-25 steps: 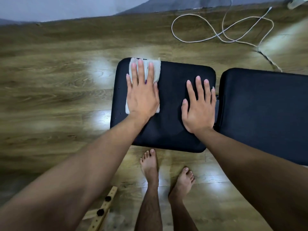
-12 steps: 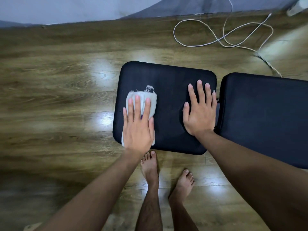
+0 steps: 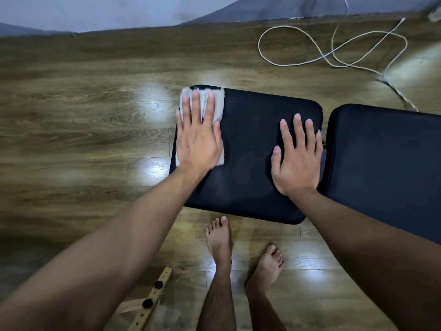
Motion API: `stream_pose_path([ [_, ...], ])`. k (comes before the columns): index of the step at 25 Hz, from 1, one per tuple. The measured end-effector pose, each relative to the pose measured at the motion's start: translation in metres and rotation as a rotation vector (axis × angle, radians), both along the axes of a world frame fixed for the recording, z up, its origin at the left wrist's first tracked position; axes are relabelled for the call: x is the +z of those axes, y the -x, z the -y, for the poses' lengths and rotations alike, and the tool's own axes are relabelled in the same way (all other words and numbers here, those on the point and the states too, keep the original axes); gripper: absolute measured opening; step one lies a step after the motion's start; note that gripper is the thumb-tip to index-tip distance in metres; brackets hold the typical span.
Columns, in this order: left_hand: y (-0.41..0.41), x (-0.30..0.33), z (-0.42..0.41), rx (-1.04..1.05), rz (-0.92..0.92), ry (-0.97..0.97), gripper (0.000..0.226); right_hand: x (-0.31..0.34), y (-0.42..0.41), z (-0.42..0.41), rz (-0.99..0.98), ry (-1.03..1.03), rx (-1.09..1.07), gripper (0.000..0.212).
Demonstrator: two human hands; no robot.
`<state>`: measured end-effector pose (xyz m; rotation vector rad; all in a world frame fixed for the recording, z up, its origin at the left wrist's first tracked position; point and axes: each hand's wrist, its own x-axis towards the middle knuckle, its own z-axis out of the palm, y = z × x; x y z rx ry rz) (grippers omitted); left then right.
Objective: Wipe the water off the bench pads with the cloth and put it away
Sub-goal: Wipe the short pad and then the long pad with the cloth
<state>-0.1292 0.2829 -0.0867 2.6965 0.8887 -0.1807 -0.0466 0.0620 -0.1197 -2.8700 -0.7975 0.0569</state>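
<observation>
A black seat pad [image 3: 250, 151] lies in the middle, and a second black pad [image 3: 381, 158] lies to its right with a narrow gap between them. A pale grey cloth [image 3: 218, 101] is spread flat on the seat pad's far left corner. My left hand [image 3: 199, 137] presses flat on the cloth with fingers extended, covering most of it. My right hand [image 3: 297, 156] rests palm-down and spread on the seat pad's right side, holding nothing.
The pads stand over a wooden floor [image 3: 83, 130]. A white cable [image 3: 334, 48] loops on the floor at the back right. My bare feet [image 3: 219, 237] stand at the seat pad's near edge. A wooden strip with holes [image 3: 152, 299] lies at the bottom left.
My left hand has slid the cloth from the seat pad's near left edge back up to its far left corner. My right hand has stayed in place.
</observation>
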Motion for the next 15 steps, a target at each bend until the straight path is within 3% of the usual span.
stream_pose_path([
  [5, -0.015, 0.002, -0.022, -0.036, 0.005, 0.021, 0.060, 0.001, -0.001, 0.001, -0.007, -0.008, 0.004, 0.059],
  [15, 0.116, 0.004, 0.041, -0.032, -0.014, 0.033, 0.060, 0.001, 0.001, 0.001, 0.003, -0.022, 0.004, 0.059],
])
